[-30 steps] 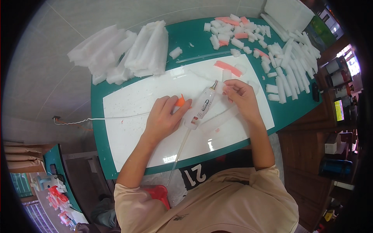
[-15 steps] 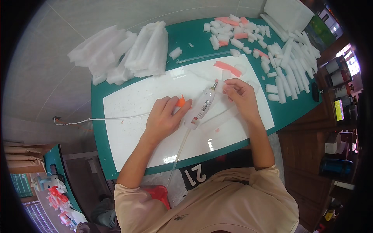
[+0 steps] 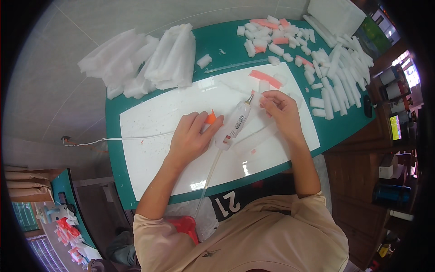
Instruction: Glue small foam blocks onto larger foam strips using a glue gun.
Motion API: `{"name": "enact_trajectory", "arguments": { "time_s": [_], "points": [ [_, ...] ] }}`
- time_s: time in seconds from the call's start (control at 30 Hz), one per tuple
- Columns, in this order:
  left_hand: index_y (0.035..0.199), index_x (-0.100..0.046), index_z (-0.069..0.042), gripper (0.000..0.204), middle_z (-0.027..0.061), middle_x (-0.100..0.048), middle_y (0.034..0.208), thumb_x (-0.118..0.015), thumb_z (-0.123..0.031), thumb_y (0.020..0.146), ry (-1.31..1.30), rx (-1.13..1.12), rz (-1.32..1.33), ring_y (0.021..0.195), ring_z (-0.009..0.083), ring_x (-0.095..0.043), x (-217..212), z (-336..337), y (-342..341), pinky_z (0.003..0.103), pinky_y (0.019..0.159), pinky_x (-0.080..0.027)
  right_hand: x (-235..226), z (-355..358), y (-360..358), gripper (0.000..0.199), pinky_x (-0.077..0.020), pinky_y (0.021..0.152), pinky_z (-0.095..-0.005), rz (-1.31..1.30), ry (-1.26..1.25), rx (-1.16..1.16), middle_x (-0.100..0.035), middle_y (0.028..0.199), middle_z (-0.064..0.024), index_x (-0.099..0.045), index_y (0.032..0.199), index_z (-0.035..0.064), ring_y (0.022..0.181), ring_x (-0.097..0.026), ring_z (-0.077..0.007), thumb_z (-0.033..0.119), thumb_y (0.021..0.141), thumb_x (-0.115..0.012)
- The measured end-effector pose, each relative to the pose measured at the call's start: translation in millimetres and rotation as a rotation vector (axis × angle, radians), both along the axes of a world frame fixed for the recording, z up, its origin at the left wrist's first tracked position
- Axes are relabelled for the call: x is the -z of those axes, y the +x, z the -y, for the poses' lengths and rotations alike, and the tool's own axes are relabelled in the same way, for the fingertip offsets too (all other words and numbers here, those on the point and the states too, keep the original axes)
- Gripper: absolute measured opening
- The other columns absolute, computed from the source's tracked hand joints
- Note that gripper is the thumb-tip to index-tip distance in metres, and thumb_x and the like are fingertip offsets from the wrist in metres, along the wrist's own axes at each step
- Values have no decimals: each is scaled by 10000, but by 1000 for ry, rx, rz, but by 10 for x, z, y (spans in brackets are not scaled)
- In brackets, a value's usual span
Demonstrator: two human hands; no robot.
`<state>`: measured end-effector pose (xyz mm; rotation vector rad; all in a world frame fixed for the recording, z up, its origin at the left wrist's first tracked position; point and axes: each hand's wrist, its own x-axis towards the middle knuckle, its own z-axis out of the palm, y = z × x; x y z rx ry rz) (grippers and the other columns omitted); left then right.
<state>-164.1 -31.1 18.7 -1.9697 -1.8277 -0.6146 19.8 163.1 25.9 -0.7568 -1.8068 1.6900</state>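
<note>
- Applying glue to a small foam piece (image 3: 257, 98) looks to be the step in hand; the piece is at the nozzle (image 3: 250, 98) of the glue gun (image 3: 234, 124), over the white board (image 3: 158, 167). Contact or a slight gap: cannot tell.
- Technique (judgement): steady the gun, squeeze lightly, lay one small even bead. Excess heat or glue could soften or smear the foam.
- Better to turn the piece than swing the gun; right fingertips best held behind the hot tip.
- Glue stick (image 3: 211, 172) juts from the gun's rear toward the body, past the near edge of the table (image 3: 115, 181); a snag there could tilt the nozzle.
- Left hand (image 3: 186, 138): fingers curled, holding the gun by its mostly hidden grip, beside the orange trigger (image 3: 210, 118); back of hand up, forearm slanting inward.
- Right hand (image 3: 283, 112): fingers narrow, pinching the piece between thumb and fingertips; forearm nearly straight ahead.
- Both elbows bent, hands apart, gun between them.
</note>
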Motion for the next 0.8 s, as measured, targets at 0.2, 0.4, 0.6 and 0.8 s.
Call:
{"name": "enact_trajectory", "arguments": {
  "time_s": [0.2,0.4,0.6,0.8],
  "points": [
    [1136,-661,-135,471,109,-571,1015,-658,-27,677,29,6,1,877,261,-551,-22,-20,11,338,739,-456,6,0,-3,206,-430,638,-202,-9,5,6,-663,888,-29,-646,1025,-1,800,-592,-73,151,886,-664],
    [1137,-659,-138,475,110,-570,1017,-652,-16,678,23,5,10,893,264,-551,-4,-21,16,340,752,-460,22,-1,-6,202,-425,642,-199,-25,-8,0,-660,887,-30,-644,1027,-4,797,-586,-72,144,890,-657],
    [1128,-669,-147,590,126,-540,1046,-652,21,562,4,23,95,926,296,-529,31,-17,7,349,776,-498,11,-14,8,219,-417,653,-199,-32,-38,-11,-656,874,-29,-641,1043,-9,789,-579,-72,153,896,-655],
    [1142,-652,-133,566,127,-547,1042,-658,5,594,-9,-10,194,916,304,-533,35,-1,-25,369,799,-479,12,-29,21,215,-416,665,-194,-50,-96,-35,-656,865,-29,-645,1041,-9,778,-573,-75,148,895,-654]
  ]
}}
